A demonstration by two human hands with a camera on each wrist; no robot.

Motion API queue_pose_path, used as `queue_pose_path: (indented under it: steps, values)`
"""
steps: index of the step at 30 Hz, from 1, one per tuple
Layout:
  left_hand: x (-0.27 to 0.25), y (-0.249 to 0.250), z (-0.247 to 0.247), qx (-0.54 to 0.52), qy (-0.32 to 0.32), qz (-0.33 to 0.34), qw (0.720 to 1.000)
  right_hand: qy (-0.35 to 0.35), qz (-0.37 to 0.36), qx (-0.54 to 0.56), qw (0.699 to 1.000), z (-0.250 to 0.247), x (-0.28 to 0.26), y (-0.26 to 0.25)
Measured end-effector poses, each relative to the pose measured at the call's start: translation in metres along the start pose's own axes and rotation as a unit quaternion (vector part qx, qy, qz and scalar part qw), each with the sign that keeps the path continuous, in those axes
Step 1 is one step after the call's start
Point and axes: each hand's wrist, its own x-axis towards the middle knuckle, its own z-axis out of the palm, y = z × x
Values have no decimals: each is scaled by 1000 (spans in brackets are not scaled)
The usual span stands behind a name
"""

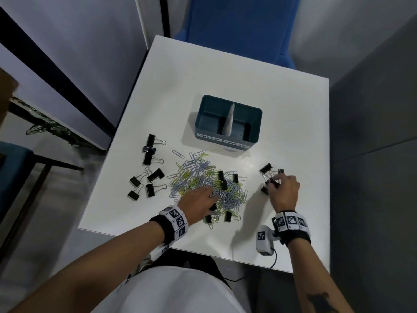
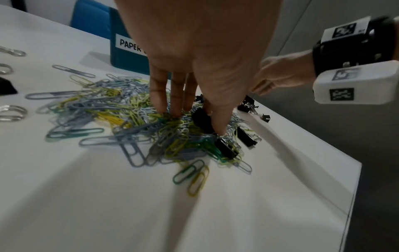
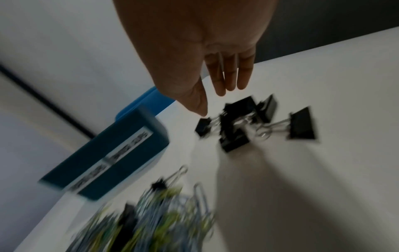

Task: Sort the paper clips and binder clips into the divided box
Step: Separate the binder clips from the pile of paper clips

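Note:
A teal divided box (image 1: 225, 123) stands mid-table, labelled PAPER CLIPS on the left and BINDER CLIPS on the right, with a white divider between. In front of it lies a pile of coloured paper clips (image 1: 203, 177) with several black binder clips mixed in. My left hand (image 1: 211, 195) reaches into this pile with straight fingers. Its fingertips (image 2: 175, 112) and thumb touch the clips (image 2: 121, 109) beside a black binder clip (image 2: 225, 148). My right hand (image 1: 274, 180) hovers open over a small cluster of binder clips (image 1: 267, 171) at the right. In the blurred right wrist view its fingers (image 3: 224, 85) hang just above those clips (image 3: 235, 129).
Several more binder clips (image 1: 149, 168) lie spread at the table's left. The white table (image 1: 225, 71) has its right edge close to my right hand. A blue chair (image 1: 243, 26) stands beyond the far edge. The box (image 2: 125, 54) sits just behind the pile.

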Motion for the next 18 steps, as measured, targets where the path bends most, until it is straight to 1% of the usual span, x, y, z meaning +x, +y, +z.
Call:
queue_pose_path:
  steps: [3, 5, 8, 12, 14, 16, 18]
  values:
    - [6, 4, 3, -2, 0, -24, 1000, -66, -67, -3, 996, 23, -7, -23]
    - [10, 6, 4, -14, 9, -30, 999, -94, -86, 18, 992, 39, -7, -38]
    - [12, 10, 2, -22, 38, -27, 999, -93, -67, 27, 993, 56, -7, -59]
    - [11, 12, -3, -41, 98, -32, 994, -98, -23, -7, 995, 70, -10, -74]
    - [9, 13, -7, -75, 131, -17, 988, -101, -17, -15, 995, 72, -10, -77]
    - [7, 12, -15, -131, 145, -7, 981, -106, -22, -18, 994, 71, -8, -78]
    - [4, 9, -24, -191, 140, -33, 971, -106, -34, -15, 994, 69, -5, -76]
